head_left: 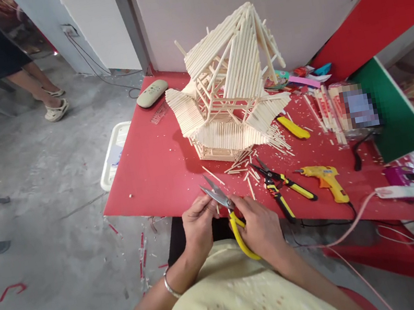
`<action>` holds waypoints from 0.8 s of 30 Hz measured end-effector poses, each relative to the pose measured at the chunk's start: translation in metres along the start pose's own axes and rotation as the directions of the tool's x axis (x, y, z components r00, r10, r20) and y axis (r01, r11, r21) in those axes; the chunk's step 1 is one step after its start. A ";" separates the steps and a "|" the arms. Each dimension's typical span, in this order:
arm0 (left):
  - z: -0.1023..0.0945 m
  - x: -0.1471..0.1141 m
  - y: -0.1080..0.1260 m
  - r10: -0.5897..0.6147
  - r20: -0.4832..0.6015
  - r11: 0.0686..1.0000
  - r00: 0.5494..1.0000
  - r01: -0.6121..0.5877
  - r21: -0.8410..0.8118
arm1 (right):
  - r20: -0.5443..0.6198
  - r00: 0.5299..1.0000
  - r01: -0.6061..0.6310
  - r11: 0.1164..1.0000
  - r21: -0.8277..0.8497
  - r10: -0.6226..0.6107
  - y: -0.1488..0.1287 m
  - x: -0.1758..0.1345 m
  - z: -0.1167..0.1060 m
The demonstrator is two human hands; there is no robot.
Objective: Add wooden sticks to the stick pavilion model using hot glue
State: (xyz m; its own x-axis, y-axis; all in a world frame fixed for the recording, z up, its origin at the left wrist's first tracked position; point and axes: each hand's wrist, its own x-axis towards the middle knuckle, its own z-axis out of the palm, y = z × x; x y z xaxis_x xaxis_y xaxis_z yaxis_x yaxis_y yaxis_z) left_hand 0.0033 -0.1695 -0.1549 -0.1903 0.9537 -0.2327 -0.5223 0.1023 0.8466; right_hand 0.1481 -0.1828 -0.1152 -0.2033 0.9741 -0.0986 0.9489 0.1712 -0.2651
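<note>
My right hand point(260, 225) is closed around the yellow-handled scissors point(240, 234), whose blades point up and to the left, slightly apart. Close to those blades, my left hand point(199, 225) has its thumb and fingers pinched together. Whatever sits in that pinch is too small to make out. Both hands are at the front edge of the red table point(143, 181). Beyond them stands a tiered model house point(228, 93) built of thin wooden sticks, with a steep pointed roof and flared lower eaves. Loose cut sticks point(247, 169) are scattered at its base.
Right of my hands lie black-and-yellow cutters point(291, 186) and a yellow hot glue gun point(326, 180). A yellow utility knife point(293, 127), stick bundles point(329, 113) and a green board point(397, 107) are farther right. An oval case point(152, 94) rests back left. A person's legs point(31, 81) show upper left.
</note>
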 end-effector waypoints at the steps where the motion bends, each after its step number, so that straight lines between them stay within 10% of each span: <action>1: -0.001 0.000 0.000 0.012 0.006 1.000 1.000 -0.012 0.007 | 0.004 1.000 -0.001 1.000 -0.003 0.001 0.000 0.000 0.000; 24: 0.005 0.008 -0.004 0.001 -0.037 1.000 0.999 0.000 0.029 | 0.001 1.000 -0.006 1.000 -0.025 0.006 0.007 0.005 -0.006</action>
State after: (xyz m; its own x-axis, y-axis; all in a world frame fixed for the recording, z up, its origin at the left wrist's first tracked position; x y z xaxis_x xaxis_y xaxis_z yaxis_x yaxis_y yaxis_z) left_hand 0.0082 -0.1607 -0.1575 -0.2214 0.9426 -0.2498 -0.4977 0.1111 0.8602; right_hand 0.1554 -0.1758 -0.1122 -0.1976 0.9750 -0.1013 0.9560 0.1688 -0.2401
